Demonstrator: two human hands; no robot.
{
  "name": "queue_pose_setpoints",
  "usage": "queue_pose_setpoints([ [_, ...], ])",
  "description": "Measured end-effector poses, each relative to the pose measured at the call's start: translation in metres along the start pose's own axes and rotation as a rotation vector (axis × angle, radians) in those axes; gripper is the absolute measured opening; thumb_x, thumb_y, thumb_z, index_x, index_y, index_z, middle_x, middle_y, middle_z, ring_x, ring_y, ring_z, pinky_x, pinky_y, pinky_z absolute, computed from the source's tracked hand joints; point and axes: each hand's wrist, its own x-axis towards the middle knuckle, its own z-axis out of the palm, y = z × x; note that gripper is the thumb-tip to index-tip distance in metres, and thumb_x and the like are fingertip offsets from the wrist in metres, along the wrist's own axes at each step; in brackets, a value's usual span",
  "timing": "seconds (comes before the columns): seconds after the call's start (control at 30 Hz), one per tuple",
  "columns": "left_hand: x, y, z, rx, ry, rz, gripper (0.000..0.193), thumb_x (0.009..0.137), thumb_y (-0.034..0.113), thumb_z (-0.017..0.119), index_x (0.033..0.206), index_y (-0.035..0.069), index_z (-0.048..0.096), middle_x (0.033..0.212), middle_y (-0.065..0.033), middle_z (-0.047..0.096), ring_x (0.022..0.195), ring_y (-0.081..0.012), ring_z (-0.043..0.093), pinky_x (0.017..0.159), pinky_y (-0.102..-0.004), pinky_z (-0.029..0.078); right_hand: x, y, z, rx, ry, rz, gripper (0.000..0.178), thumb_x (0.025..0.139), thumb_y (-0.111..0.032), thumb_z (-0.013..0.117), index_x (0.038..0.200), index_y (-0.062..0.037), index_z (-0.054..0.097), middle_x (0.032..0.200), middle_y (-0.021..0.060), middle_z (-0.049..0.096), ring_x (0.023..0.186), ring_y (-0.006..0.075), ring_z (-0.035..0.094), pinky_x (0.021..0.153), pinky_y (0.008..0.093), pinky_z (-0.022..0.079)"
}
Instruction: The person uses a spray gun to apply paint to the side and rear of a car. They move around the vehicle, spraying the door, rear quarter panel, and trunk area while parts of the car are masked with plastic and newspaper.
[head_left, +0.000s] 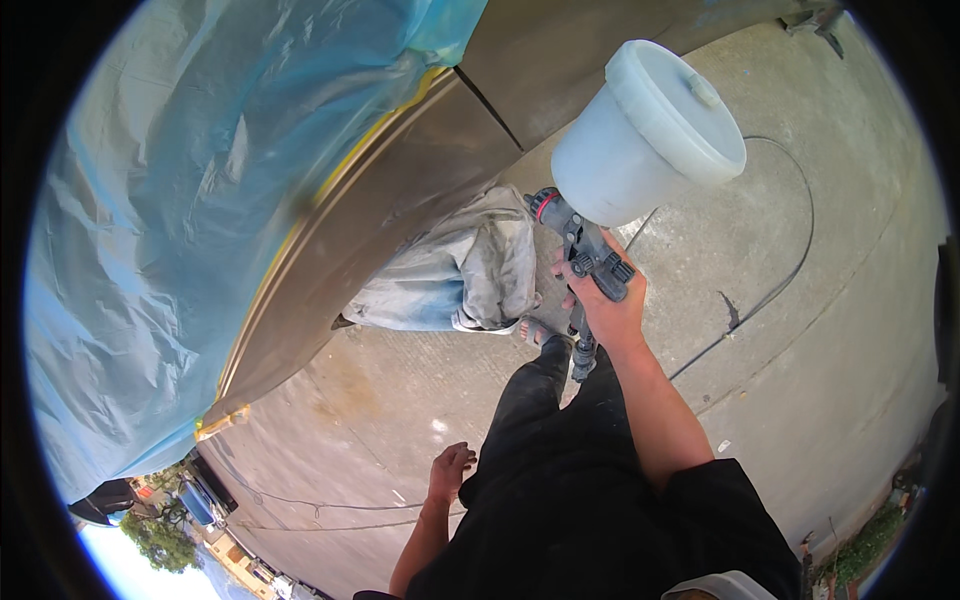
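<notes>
The right hand (612,300) is wrapped round the grip of a spray gun (582,240), held before the body, its nozzle toward the brown panel (410,180). A white cup (625,150) sits on the gun. The left hand (453,470) hangs beside the leg, fingers loosely bent. Beyond, grey cloth (495,255) is bunched below the panel; blue film (220,200) covers the area above, edged with yellow tape (345,165). A hose (812,215) curves across the floor (850,330).

Got a grey concrete floor (390,400) here, with a dark hose (812,205) looping across the right and a thin cord (350,507) stretched along near left.
</notes>
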Motion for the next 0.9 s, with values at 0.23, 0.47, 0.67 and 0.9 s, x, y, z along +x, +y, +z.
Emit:
queue_pose_setpoints([
  [0.23,0.003,-0.006,-0.004,0.032,-0.041,-0.015,0.045,0.100,0.027,0.057,0.130,-0.007,0.056,0.111,-0.0182,0.069,0.100,-0.0251,0.068,0.087,-0.0351,0.053,-0.008,-0.018,0.005,0.118,-0.073,0.041,0.050,0.087,0.001,0.069,0.134,0.0085,0.053,0.097,0.0098,0.073,0.066,0.0099,0.066,0.056,0.0237,0.054],
  [0.47,0.002,-0.001,-0.004,-0.005,-0.013,0.014,0.043,0.098,0.026,0.059,0.125,-0.007,0.060,0.104,-0.0147,0.072,0.096,-0.0215,0.070,0.082,-0.0322,0.054,-0.006,-0.022,0.010,0.154,-0.203,-0.050,0.052,0.089,0.002,0.067,0.138,0.0049,0.051,0.108,0.0126,0.071,0.092,0.0160,0.070,0.058,0.0241,0.055],
  [0.67,-0.001,-0.004,-0.004,0.019,-0.020,-0.003,0.044,0.099,0.027,0.058,0.128,-0.007,0.059,0.107,-0.0157,0.071,0.098,-0.0227,0.069,0.084,-0.0331,0.054,0.030,0.015,-0.003,0.047,0.055,0.059,0.030,0.092,-0.011,0.066,0.119,0.0006,0.062,0.099,0.0096,0.069,0.087,0.0173,0.067,0.053,0.0284,0.054],
  [0.9,0.001,-0.006,-0.006,0.036,-0.035,-0.031,0.046,0.101,0.028,0.056,0.131,-0.007,0.056,0.111,-0.0178,0.070,0.101,-0.0247,0.068,0.088,-0.0349,0.053,0.012,0.002,0.004,0.181,-0.121,0.062,0.030,0.090,-0.011,0.066,0.117,0.0009,0.061,0.102,0.0116,0.069,0.087,0.0189,0.067,0.053,0.0280,0.054],
])
